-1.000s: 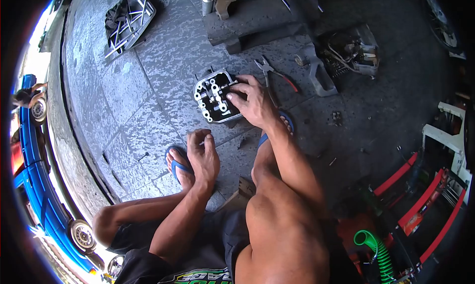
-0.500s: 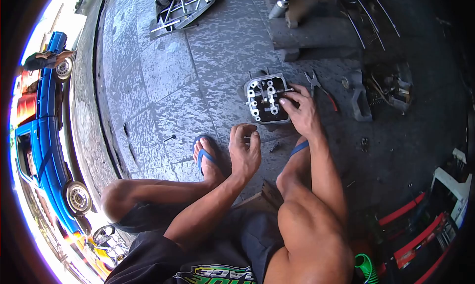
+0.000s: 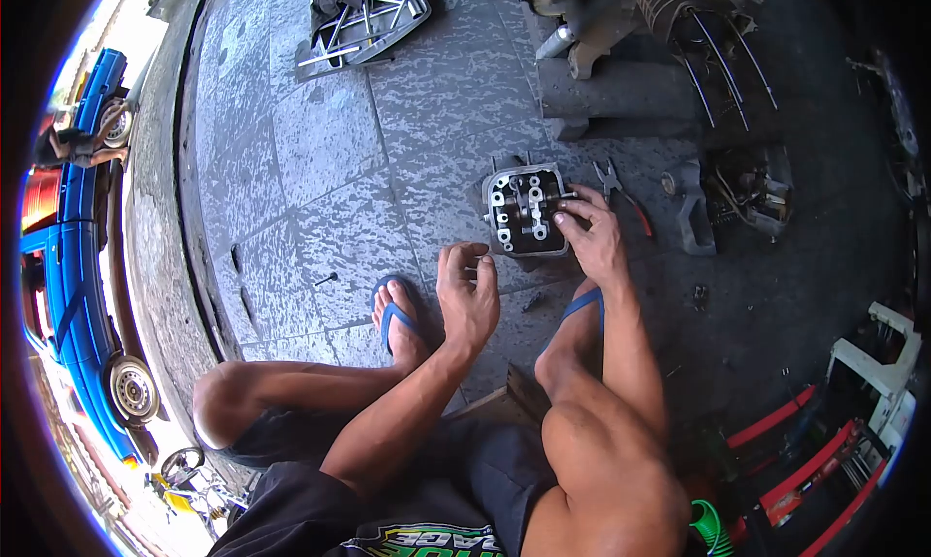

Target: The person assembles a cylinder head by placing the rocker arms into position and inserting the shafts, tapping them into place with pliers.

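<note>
The metal engine head (image 3: 529, 211) stands on the tiled floor between my feet, its open side with the valve parts facing up. My right hand (image 3: 593, 235) is at its right edge, fingers closed on a small part too hidden to name. Near the lower left corner of the head, my left hand (image 3: 467, 290) hovers with curled fingers, apart from the metal; whether it holds something small is unclear. Pliers with red handles (image 3: 628, 198) lie on the floor just right of the head.
A metal stand (image 3: 621, 96) and a finned engine block with long studs (image 3: 693, 14) are at the upper right. Engine casings (image 3: 752, 193) lie farther right. A bolt (image 3: 327, 279) lies left of my foot. A person (image 3: 82, 148) is beside the blue vehicle (image 3: 82, 295).
The view has shifted slightly. My right hand stays at the head's right edge, and my left hand remains curled near its lower left.
</note>
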`<act>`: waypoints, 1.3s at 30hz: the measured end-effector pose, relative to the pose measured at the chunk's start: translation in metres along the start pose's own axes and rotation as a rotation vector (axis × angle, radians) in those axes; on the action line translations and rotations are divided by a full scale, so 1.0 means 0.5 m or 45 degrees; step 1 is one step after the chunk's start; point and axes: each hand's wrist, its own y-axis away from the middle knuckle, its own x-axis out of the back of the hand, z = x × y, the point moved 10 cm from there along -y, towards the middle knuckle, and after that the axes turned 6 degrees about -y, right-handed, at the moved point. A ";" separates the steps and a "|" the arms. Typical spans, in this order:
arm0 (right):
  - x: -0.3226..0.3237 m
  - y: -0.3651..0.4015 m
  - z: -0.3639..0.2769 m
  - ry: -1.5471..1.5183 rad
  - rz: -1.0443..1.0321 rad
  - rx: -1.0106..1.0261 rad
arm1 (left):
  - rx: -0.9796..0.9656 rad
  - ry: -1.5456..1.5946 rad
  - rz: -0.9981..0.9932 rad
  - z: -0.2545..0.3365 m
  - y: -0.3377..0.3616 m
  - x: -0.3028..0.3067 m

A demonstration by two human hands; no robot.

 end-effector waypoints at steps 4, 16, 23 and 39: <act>0.002 0.002 0.005 0.034 0.015 -0.003 | -0.029 -0.032 -0.006 0.003 0.000 -0.005; 0.009 0.008 -0.014 0.067 0.038 0.043 | 0.082 -0.021 -0.035 -0.012 -0.005 -0.012; 0.112 0.062 0.121 -0.307 0.326 -0.223 | 0.085 -0.013 -0.002 -0.017 -0.020 0.000; 0.122 0.060 0.115 1.099 0.346 -0.423 | -0.095 -0.055 -0.064 0.037 -0.131 -0.013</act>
